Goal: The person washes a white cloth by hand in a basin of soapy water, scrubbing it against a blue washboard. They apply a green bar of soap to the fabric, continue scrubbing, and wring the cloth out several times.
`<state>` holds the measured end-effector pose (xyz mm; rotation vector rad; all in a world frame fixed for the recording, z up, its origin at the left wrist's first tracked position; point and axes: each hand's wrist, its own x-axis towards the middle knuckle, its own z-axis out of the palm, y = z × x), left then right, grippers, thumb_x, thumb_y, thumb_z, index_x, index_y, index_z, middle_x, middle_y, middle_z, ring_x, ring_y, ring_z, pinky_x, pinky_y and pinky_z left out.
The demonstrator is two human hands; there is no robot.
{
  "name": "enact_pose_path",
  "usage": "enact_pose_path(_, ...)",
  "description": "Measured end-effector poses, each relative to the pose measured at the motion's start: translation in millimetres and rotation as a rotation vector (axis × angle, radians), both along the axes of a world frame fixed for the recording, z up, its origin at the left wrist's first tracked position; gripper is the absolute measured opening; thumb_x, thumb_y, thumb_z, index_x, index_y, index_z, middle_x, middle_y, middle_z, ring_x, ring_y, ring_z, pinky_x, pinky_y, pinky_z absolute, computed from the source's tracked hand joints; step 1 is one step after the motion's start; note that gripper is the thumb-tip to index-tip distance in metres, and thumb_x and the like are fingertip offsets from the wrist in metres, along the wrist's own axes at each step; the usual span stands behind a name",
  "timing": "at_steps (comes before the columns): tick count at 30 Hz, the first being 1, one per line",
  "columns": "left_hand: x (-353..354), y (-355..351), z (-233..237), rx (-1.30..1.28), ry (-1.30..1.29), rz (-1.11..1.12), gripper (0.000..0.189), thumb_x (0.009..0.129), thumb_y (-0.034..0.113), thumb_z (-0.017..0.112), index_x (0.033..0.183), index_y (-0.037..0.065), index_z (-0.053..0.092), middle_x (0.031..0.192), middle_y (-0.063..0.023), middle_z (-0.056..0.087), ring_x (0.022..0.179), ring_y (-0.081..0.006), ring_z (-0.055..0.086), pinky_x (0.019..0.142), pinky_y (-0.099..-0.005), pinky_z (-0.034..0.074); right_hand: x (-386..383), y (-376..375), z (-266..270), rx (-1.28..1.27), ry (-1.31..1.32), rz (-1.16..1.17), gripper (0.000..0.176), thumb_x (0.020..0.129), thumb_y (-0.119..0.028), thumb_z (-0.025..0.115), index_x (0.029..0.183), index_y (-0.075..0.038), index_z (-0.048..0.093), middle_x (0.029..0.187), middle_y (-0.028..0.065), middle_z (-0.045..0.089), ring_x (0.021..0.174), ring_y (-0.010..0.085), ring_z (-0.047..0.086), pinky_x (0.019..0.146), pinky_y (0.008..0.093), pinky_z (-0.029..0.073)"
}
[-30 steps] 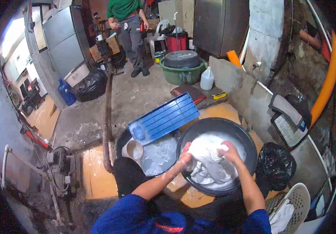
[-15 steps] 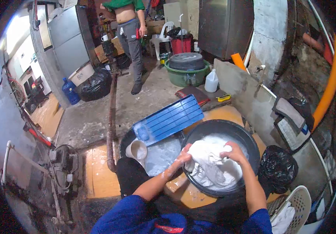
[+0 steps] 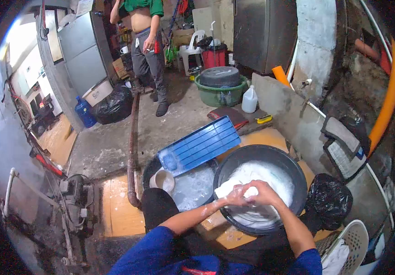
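A round black basin [image 3: 300, 192] full of white suds sits before my knees. Over its near left part, my left hand [image 3: 237, 196] is closed on a wet white cloth [image 3: 225, 188], with foam on the fingers. Close against it, my right hand [image 3: 263, 193] is closed round another bunched part of the cloth. The rest of the cloth hangs toward the suds and blends with them, so its full shape is hidden. Left of this basin stands a second dark basin [image 3: 148, 170] with soapy water. A blue ribbed plastic tray [image 3: 202, 144] leans across it, beside a whitish dipper [image 3: 162, 180].
A person in grey trousers [image 3: 148, 62] stands on the concrete floor ahead. Black bag [image 3: 328, 199] and perforated laundry basket [image 3: 354, 243] lie at my right. A rusty pipe [image 3: 133, 151] rises on the left. Beyond are a white jug [image 3: 250, 101], yellow-handled brush [image 3: 264, 119] and green tub [image 3: 220, 94].
My hands have come together, and the cloth spread between them is now bunched up. The standing person has shifted slightly nearer, with one arm bent higher. The view has tilted a little.
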<state>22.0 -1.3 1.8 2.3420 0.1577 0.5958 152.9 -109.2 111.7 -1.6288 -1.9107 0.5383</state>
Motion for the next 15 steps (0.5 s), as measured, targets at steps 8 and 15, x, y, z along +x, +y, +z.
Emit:
enact_pose_path(8, -11.8, 9.7, 28.7, 0.087, 0.258, 0.073, 0.059, 0.066, 0.042, 0.065, 0.105, 0.001, 0.047, 0.089, -0.0191, 0.055, 0.084, -0.0361, 0.053, 0.073, -0.0473, 0.037, 1.0, 6.5, -1.6, 0.029, -0.025, -0.001, 0.038, 0.063, -0.018, 0.068, 0.097, -0.007, 0.057, 0.098, 0.0135, 0.056, 0.093, 0.0298, 0.052, 0.081, 0.0361, 0.041)
enact_pose_path(15, -19.9, 22.2, -8.2, 0.218, 0.074, -0.078, 0.056, 0.066, 0.039, 0.065, 0.105, 0.003, 0.048, 0.093, -0.0176, 0.054, 0.087, -0.0347, 0.053, 0.068, -0.0492, 0.039, -2.9, 13.1, -2.8, -0.070, 0.137, 0.118, 0.032, 0.072, -0.019, 0.064, 0.100, -0.007, 0.058, 0.096, 0.0108, 0.057, 0.088, 0.0229, 0.054, 0.076, 0.0314, 0.043)
